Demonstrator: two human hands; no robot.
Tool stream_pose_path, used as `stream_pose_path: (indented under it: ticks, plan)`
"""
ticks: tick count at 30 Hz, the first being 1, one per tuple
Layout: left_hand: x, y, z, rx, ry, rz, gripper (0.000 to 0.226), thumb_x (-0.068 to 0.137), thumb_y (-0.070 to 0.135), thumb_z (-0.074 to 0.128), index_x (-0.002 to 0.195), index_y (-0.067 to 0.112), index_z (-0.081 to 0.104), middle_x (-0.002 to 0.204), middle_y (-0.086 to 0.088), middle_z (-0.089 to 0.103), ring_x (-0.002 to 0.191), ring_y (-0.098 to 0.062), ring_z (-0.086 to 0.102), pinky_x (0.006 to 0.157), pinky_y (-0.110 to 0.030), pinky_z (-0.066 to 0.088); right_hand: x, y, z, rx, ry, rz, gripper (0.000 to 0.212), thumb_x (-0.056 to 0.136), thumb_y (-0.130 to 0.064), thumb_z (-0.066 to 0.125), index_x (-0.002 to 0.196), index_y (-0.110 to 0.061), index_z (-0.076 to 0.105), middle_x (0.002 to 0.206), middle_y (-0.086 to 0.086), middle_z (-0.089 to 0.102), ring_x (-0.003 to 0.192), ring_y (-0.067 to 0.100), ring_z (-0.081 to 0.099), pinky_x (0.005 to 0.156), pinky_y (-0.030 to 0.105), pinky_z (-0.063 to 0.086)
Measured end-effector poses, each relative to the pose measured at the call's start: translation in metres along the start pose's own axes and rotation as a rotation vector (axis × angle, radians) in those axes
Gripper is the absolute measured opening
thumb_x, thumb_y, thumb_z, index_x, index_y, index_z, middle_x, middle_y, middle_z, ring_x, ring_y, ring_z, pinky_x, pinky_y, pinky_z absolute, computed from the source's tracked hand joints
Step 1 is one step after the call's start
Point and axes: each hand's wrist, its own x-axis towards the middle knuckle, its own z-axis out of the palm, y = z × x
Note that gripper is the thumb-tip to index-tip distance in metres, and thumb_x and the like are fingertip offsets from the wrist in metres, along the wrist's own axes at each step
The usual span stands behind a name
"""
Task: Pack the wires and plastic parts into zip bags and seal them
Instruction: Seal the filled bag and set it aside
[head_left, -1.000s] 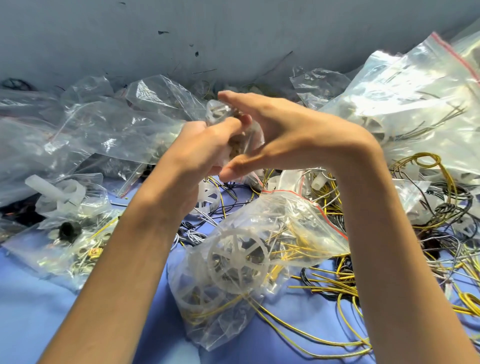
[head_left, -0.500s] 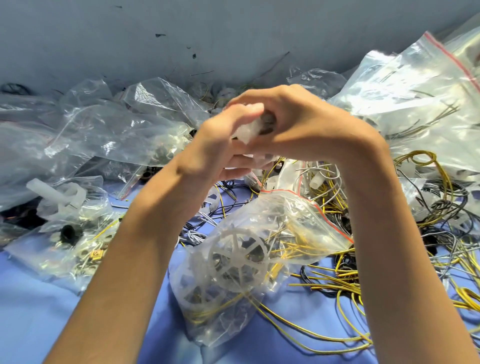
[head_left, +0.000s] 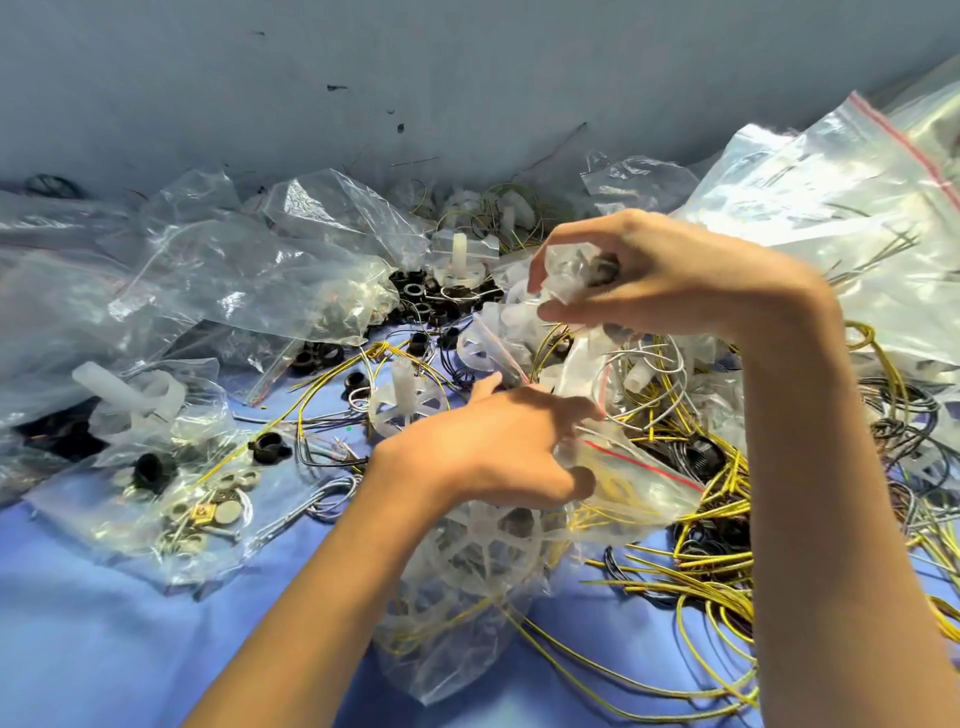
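A clear zip bag (head_left: 457, 613) with a red seal strip lies in the middle of the blue cloth, holding white plastic wheels and yellow wires. My left hand (head_left: 488, 452) grips its mouth, fingers curled over the rim. My right hand (head_left: 639, 275) hovers above and behind it, holding a bunch of small clear and black plastic parts (head_left: 576, 273). Loose yellow and black wires (head_left: 701, 525) spread to the right of the bag. A white plastic wheel (head_left: 405, 400) stands just behind my left hand.
A filled zip bag (head_left: 841, 228) leans at the right. Empty clear bags (head_left: 234, 280) pile at the back left. Another bag with small metal parts (head_left: 176, 493) lies at the left. Black rings (head_left: 431, 301) scatter near the grey wall (head_left: 415, 78).
My left hand has dropped from beside my right hand down to the mouth of the bag and taken hold of it. My right hand stays raised with the parts in it.
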Motion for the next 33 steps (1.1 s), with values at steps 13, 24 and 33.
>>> stream_pose_path:
  ticks: [13,24,33]
  plan:
    - [-0.034,-0.008,-0.048,-0.345,0.362,0.25,0.019,0.089,0.021,0.061,0.072,0.027,0.06,0.058,0.019,0.052,0.059,0.003,0.047,0.054,-0.007,0.031,0.005,-0.011,0.008,0.368,-0.171,0.038,0.015,0.083,-0.023,0.063,0.085,-0.011,0.053,0.058,-0.001,0.044,0.046,0.01,0.038,0.044,0.019,0.039]
    - [-0.038,-0.01,-0.056,-0.279,0.598,0.251,0.016,0.085,0.029,0.059,0.076,0.017,0.065,0.062,-0.001,0.055,0.062,-0.017,0.048,0.062,-0.028,0.038,-0.002,-0.024,0.002,0.302,-0.407,-0.093,0.041,0.053,-0.043,0.08,0.082,-0.017,0.067,0.074,0.007,0.067,0.065,0.009,0.059,0.059,0.029,0.05]
    - [-0.042,-0.02,-0.061,-0.255,0.808,0.181,0.013,0.087,0.028,0.059,0.074,0.025,0.059,0.059,-0.004,0.047,0.062,-0.019,0.042,0.059,-0.024,0.032,0.006,-0.017,0.01,0.239,-0.238,-0.036,0.049,0.093,-0.048,0.046,0.089,-0.007,0.073,0.082,0.017,0.072,0.077,0.029,0.069,0.074,0.039,0.054]
